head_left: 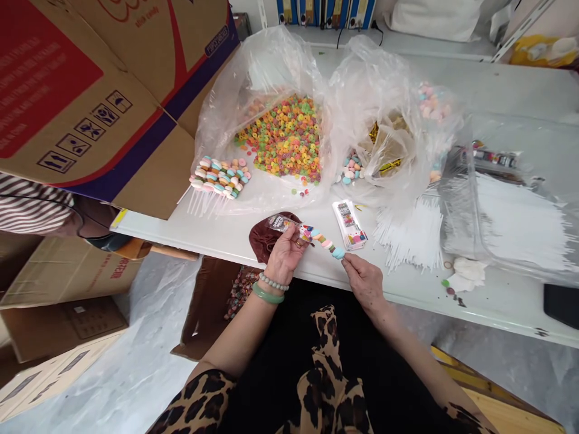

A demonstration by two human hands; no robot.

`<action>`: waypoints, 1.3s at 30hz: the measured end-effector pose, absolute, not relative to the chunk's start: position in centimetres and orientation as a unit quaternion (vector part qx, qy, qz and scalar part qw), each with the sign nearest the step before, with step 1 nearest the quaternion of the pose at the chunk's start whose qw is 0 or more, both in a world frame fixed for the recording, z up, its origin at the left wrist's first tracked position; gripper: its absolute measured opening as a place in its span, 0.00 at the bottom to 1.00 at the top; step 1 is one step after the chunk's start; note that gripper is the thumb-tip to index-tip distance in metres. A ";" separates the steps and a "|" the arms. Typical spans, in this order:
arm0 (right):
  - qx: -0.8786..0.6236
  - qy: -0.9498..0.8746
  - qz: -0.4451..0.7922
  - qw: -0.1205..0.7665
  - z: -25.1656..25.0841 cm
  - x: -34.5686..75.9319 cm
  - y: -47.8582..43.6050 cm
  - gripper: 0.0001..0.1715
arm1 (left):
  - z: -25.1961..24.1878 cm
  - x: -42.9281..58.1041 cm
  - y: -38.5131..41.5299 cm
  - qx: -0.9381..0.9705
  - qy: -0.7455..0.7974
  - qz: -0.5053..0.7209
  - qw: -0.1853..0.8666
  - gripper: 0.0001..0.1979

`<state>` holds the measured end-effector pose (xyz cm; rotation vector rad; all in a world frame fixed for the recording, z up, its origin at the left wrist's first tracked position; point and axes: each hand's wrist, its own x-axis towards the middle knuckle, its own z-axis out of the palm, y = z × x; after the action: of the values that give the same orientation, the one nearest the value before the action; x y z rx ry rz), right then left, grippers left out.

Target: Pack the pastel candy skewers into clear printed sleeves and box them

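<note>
A skewer of pastel candies (325, 242) stretches between my hands near the table's front edge. My left hand (286, 252) is closed on a small printed plastic wrapper (280, 223), which lies against the skewer's left end. The fingers of my right hand (362, 278) pinch the other end, beside a blue candy; the stick there is hidden. Under and left of my left hand is a dark red cloth (262, 237). Just behind the skewer lies a stack of printed cards or wrappers (349, 225). Several filled skewers (220, 176) rest at the left.
A large open cardboard box (136, 78) stands at the left. Clear bags hold colourful ring candies (289, 141) and pastel candies (351, 167). White sticks (414, 232) and a clear tray of sticks (520, 217) are at the right. Below the edge is a box (203, 301) of wrapped candies.
</note>
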<state>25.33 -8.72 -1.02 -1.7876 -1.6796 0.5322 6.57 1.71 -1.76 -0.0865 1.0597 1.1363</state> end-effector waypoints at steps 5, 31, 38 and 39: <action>-0.657 -0.699 0.047 0.278 -1.2 25.0 -8.8 0.16 | -1.3 6.8 1.8 -0.067 0.452 0.533 0.712 0.08; -0.669 -0.632 0.237 0.312 -1.7 24.2 -8.2 0.14 | -0.8 7.6 0.0 0.126 0.444 0.528 0.713 0.13; -0.555 -0.291 0.695 0.352 -2.2 24.3 -7.0 0.16 | -1.7 7.2 -0.2 0.142 0.443 0.518 0.718 0.14; -0.542 -0.267 0.715 0.352 -2.2 24.3 -7.0 0.17 | -1.8 7.1 -0.2 0.142 0.447 0.519 0.715 0.14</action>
<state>24.30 -6.99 -2.19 -1.4022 -0.6900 1.8512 7.07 -0.15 -1.79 0.3152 0.9898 1.1487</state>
